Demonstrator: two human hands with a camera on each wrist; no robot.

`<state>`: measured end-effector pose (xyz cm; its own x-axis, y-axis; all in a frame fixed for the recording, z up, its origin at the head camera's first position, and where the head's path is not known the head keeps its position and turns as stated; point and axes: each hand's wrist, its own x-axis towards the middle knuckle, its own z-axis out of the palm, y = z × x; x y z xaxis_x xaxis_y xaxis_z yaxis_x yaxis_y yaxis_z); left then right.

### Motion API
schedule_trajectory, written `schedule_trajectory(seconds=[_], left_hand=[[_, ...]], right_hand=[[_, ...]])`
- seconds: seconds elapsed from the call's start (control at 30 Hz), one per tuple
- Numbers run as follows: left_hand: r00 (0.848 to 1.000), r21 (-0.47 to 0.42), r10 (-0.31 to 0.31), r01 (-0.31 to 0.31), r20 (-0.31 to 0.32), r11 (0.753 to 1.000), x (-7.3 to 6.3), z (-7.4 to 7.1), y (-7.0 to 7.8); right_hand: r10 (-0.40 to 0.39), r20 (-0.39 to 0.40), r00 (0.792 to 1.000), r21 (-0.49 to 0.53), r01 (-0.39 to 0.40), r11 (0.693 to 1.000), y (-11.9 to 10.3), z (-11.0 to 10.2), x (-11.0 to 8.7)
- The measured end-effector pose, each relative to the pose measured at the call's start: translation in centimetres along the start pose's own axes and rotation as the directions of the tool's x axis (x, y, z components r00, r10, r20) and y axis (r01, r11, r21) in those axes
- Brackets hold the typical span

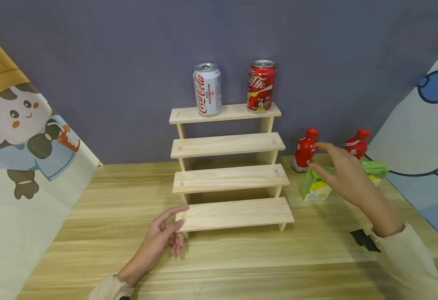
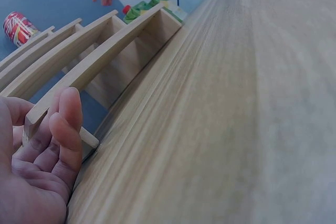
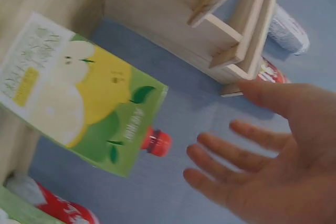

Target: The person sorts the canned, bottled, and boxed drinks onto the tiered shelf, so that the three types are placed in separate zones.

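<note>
A pale wooden four-step display stand (image 1: 234,216) stands on the table against the dark backdrop. My left hand (image 1: 158,238) grips the left end of its lowest step; the left wrist view shows the fingers around that end. To the right of the stand, my right hand (image 1: 348,177) is in the air, fingers spread and holding nothing. Close by are a red-capped bottle (image 1: 306,152) and a green juice carton (image 1: 316,188). In the right wrist view the carton (image 3: 89,98) is apart from the fingertips (image 3: 202,140). A second carton (image 1: 377,168) is partly hidden behind the hand.
On the top step stand a white Coca-Cola can (image 1: 207,92) at the left and a red cola can (image 1: 262,86) at the right. Another red bottle (image 1: 356,145) stands at the far right. Printed side panels (image 1: 35,150) flank the wood-grain table (image 1: 219,266).
</note>
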<state>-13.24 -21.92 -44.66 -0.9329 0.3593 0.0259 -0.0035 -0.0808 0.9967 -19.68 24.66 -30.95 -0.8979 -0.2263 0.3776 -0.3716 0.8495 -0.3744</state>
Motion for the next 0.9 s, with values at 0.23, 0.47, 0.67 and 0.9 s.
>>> schedule_trajectory(seconds=[0.23,0.47,0.67,0.9], left_hand=[[1.0,-0.02,0.002,-0.001,0.012,1.0,-0.3,-0.2,0.0],[1.0,-0.025,0.018,-0.018,0.011,1.0,-0.4,-0.5,-0.1],[1.0,-0.017,0.017,-0.017,0.012,1.0,-0.1,-0.3,-0.2],[0.999,-0.014,0.028,-0.028,0.019,1.0,0.2,-0.1,-0.1]], right_hand=[[-0.007,0.088,0.996,0.037,0.003,0.999,1.3,0.9,0.3],[-0.081,0.154,0.985,0.042,0.076,0.996,3.8,1.3,0.7],[-0.08,0.197,0.977,0.109,0.059,0.992,6.4,1.5,0.1],[-0.131,0.213,0.968,0.196,0.089,0.977,8.0,1.6,-0.2]])
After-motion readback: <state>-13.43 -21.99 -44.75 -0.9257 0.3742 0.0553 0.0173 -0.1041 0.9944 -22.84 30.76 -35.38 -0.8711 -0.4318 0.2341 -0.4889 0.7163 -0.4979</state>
